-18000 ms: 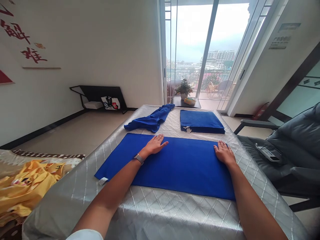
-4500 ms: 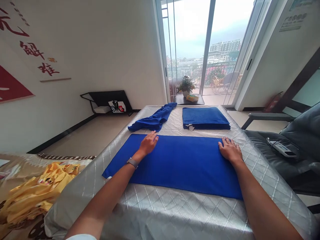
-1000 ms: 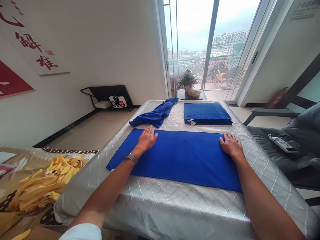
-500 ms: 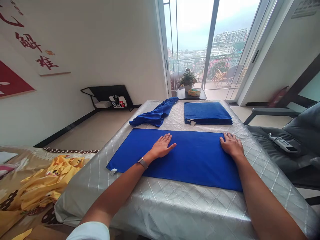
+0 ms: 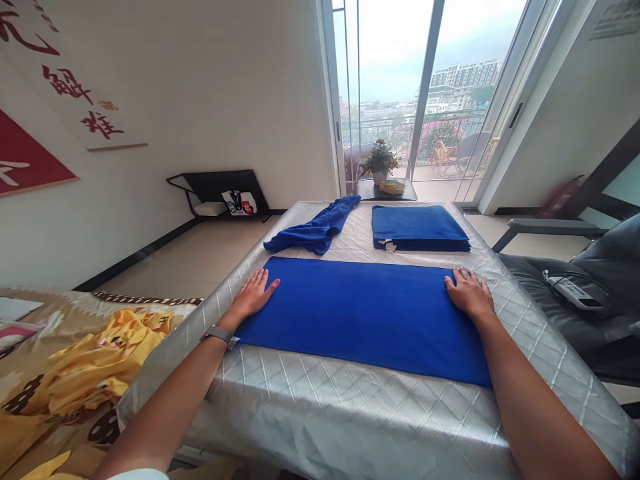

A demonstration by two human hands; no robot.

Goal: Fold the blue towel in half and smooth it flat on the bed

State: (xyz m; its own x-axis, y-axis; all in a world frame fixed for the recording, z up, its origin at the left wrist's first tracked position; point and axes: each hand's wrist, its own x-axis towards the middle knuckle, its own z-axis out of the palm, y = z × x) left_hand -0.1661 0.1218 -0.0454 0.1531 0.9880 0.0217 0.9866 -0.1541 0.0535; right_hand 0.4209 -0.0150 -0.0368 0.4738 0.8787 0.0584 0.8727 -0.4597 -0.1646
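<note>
A long blue towel point(image 5: 365, 313) lies flat across the silver quilted table point(image 5: 350, 413). My left hand point(image 5: 253, 295) rests flat at the towel's left end, fingers stretched out, a watch on the wrist. My right hand point(image 5: 467, 293) lies flat on the towel's far right corner, fingers spread. Neither hand holds anything. Behind the towel sit a folded blue towel stack point(image 5: 419, 228) on the right and a crumpled blue towel point(image 5: 314, 230) on the left.
A grey recliner point(image 5: 590, 293) with a remote point(image 5: 570, 290) stands right of the table. A yellow cloth point(image 5: 85, 363) lies on a patterned surface at the left. A small table with a potted plant point(image 5: 380, 160) stands by the glass balcony door.
My left hand has slid left along the towel from near its middle to its left end. My right hand has stayed at the right corner.
</note>
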